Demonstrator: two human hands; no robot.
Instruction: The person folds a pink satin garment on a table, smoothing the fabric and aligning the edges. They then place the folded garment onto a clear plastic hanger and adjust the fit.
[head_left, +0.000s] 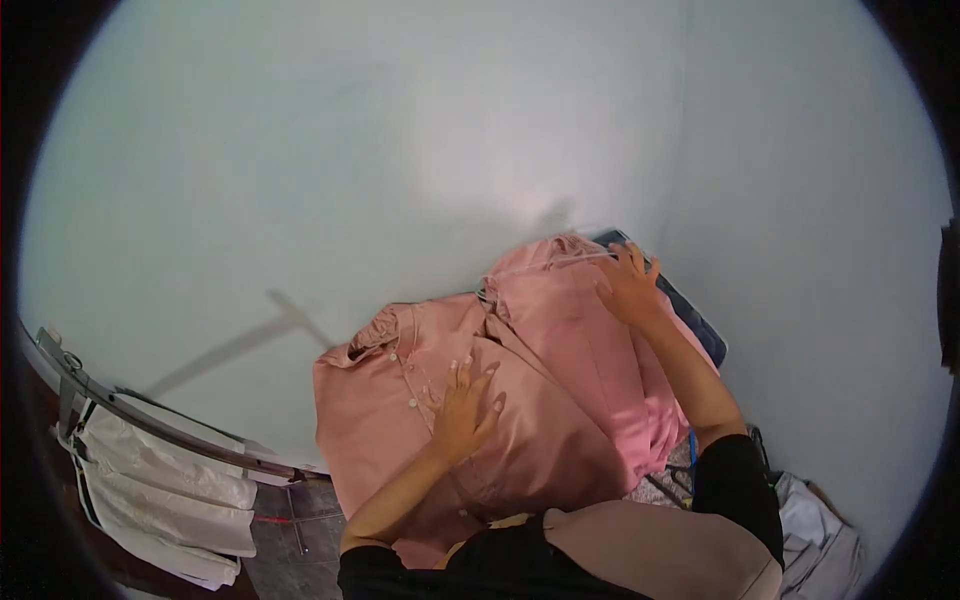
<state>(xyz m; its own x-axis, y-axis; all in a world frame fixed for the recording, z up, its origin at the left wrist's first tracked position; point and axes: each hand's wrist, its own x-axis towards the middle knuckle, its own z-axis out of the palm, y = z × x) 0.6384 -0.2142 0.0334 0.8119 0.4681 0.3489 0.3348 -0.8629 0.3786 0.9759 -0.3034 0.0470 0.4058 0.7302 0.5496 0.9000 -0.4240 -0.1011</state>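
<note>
A salmon-pink satin shirt (375, 420) with a button front and a gathered collar lies spread out before me. My left hand (461, 420) rests on its front beside the button placket, fingers apart. To the right lies a second pink satin garment (555, 322), partly overlapped by the shirt. My right hand (630, 281) is over its upper right part with the fingers spread, near a thin whitish strip that runs across the garment's top. Beneath the right side, the edge of a dark blue item (701, 330) sticks out; what it is, I cannot tell.
Beyond the garments stands a pale wall (337, 150), with a corner at the right. At lower left, white garments (165, 480) hang by a metal rail (180, 439) above grey floor tiles (300, 532). Light grey fabric (814, 540) lies at lower right.
</note>
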